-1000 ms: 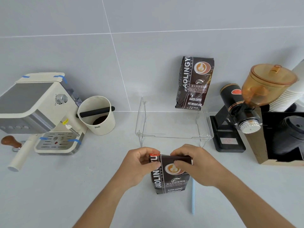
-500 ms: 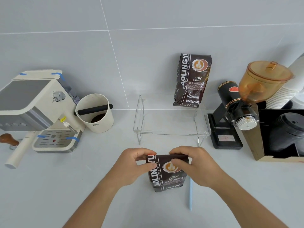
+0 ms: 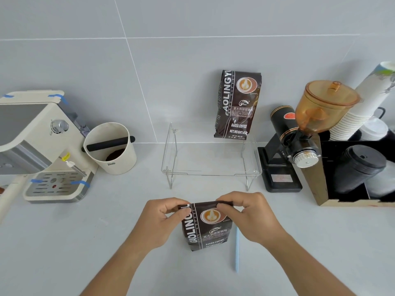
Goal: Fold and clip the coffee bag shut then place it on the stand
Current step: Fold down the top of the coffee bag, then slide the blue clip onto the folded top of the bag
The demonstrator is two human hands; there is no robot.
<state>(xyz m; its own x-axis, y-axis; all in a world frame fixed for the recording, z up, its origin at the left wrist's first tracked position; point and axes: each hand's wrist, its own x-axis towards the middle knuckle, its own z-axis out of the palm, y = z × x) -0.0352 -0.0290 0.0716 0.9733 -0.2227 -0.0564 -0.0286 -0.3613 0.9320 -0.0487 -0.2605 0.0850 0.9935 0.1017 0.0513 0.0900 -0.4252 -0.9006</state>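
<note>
Looking down, I see the coffee bag (image 3: 206,226) standing upright on the worktop (image 3: 85,242), at 6 o'clock from the clear stand (image 3: 211,165). My left hand (image 3: 159,223) pinches the top left corner of the bag, and my right hand (image 3: 251,218) pinches the top right corner; both grips are clenched on the folded top edge. A light blue clip (image 3: 236,247) lies flat on the worktop just beside the bag, at its 3 o'clock. A second coffee bag (image 3: 238,104) leans on the wall at 12 o'clock of the stand. The grinder (image 3: 299,133) is at 3 o'clock of the stand, the knock box (image 3: 111,148) at 9 o'clock.
</note>
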